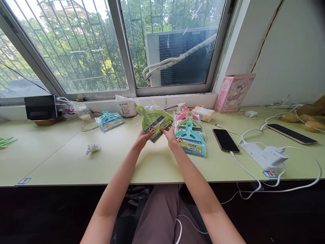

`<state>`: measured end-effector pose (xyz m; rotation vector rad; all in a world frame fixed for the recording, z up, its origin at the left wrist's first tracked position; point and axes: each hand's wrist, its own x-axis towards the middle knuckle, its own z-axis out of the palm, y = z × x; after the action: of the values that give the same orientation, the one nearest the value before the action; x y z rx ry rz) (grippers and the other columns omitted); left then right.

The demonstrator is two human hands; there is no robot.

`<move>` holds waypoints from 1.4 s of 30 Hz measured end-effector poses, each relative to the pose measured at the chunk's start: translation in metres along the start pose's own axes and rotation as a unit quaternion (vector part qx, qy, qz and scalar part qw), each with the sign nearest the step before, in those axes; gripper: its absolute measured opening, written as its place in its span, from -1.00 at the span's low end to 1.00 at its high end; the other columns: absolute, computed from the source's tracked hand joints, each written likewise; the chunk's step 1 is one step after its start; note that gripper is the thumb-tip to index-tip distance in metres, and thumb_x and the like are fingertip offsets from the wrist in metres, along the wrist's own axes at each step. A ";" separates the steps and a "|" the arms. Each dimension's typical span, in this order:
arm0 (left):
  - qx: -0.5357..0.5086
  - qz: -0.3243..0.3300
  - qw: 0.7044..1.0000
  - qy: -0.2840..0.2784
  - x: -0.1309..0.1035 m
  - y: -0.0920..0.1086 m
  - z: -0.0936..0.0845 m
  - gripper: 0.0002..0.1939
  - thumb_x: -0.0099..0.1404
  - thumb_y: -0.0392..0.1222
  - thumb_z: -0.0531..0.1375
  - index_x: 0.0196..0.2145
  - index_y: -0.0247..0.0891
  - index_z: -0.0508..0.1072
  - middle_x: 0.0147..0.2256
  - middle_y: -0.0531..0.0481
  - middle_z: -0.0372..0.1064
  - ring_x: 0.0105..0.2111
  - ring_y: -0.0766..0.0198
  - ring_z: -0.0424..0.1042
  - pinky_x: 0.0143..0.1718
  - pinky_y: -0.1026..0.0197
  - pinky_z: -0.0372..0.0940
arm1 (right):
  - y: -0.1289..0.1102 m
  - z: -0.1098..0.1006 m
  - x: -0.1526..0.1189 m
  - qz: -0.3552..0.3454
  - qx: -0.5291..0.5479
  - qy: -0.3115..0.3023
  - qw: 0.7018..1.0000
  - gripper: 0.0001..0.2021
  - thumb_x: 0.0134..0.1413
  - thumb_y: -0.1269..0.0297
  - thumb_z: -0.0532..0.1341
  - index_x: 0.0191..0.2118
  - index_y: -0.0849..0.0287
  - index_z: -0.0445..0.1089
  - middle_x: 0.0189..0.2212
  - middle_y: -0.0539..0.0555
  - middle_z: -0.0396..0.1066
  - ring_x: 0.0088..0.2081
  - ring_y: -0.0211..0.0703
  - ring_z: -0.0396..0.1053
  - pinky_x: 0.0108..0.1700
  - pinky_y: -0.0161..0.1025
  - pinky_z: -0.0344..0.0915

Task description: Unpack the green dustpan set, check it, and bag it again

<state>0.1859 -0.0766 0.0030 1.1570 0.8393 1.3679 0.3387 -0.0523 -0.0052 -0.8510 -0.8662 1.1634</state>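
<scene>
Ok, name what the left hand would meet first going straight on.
The green dustpan the left hand holds; beyond that, probably the window sill, though depth is unclear.

The person wears trousers [159, 217] in a muted mauve-brown, plain and matte, the cloth loose and softly creased over the thighs; a darker fold line runs lengthwise between the legs; the left forearm [115, 186] and right forearm [196, 176] are bare and slender, widening smoothly toward the elbows; the left hand [142, 139] and right hand [169, 133] are bare too, with slim fingers; the nails are too small to make out.
</scene>
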 end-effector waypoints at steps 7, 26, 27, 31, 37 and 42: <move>0.027 0.003 0.999 -0.017 -0.005 -0.003 0.007 -0.28 -0.14 -0.08 0.52 -0.01 -0.28 0.46 -0.09 -0.19 0.53 -0.02 -0.14 0.47 0.02 -0.10 0.35 | 0.001 -0.005 0.004 0.028 0.039 0.047 0.998 -0.42 -0.46 0.48 0.51 -0.18 0.12 0.36 -0.40 -0.05 0.50 -0.26 -0.11 0.48 -0.06 -0.05 0.44; -0.069 0.058 0.996 0.014 -0.002 -0.010 0.025 -0.32 -0.04 0.13 0.45 -0.02 -0.23 0.45 0.01 -0.13 0.48 0.11 -0.02 0.38 0.14 0.00 0.27 | -0.007 -0.005 -0.001 -0.011 0.113 0.039 0.993 -0.44 -0.36 0.46 0.44 -0.10 0.15 0.37 -0.31 0.02 0.55 -0.27 -0.15 0.49 -0.13 -0.12 0.47; -0.065 0.064 0.995 0.026 -0.001 -0.011 0.024 -0.35 -0.05 0.11 0.46 -0.05 -0.23 0.46 -0.02 -0.12 0.50 0.09 -0.02 0.40 0.13 0.00 0.28 | -0.006 -0.003 -0.002 -0.011 0.110 0.038 0.993 -0.44 -0.37 0.45 0.46 -0.10 0.15 0.36 -0.32 0.02 0.55 -0.28 -0.16 0.49 -0.13 -0.13 0.47; -0.046 0.063 0.996 0.038 -0.002 -0.017 0.021 -0.36 -0.11 0.06 0.50 -0.10 -0.23 0.48 -0.10 -0.10 0.53 0.03 -0.03 0.44 0.09 -0.04 0.30 | -0.004 0.000 -0.004 -0.022 0.093 0.029 0.995 -0.42 -0.38 0.39 0.48 -0.10 0.16 0.37 -0.35 0.00 0.54 -0.28 -0.15 0.50 -0.08 -0.10 0.46; -0.029 0.065 0.997 0.005 -0.005 -0.016 0.024 -0.34 -0.11 -0.01 0.51 -0.06 -0.23 0.46 -0.07 -0.11 0.52 0.04 -0.04 0.43 0.12 -0.07 0.27 | -0.008 -0.004 -0.005 0.005 0.100 0.022 0.995 -0.44 -0.33 0.44 0.45 -0.08 0.14 0.37 -0.33 -0.01 0.54 -0.26 -0.14 0.50 -0.12 -0.12 0.48; -0.011 0.073 0.997 0.021 -0.006 -0.013 0.025 -0.34 -0.13 -0.04 0.51 -0.07 -0.24 0.45 -0.12 -0.11 0.53 0.00 -0.04 0.45 0.10 -0.08 0.27 | -0.006 -0.004 -0.005 0.036 0.110 0.042 0.992 -0.57 -0.21 0.46 0.37 -0.12 0.14 0.38 -0.29 0.00 0.54 -0.26 -0.18 0.49 -0.16 -0.16 0.50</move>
<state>0.2126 -0.0835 -0.0036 1.1951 0.7797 1.5211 0.3441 -0.0583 -0.0025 -0.7492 -0.6299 1.2528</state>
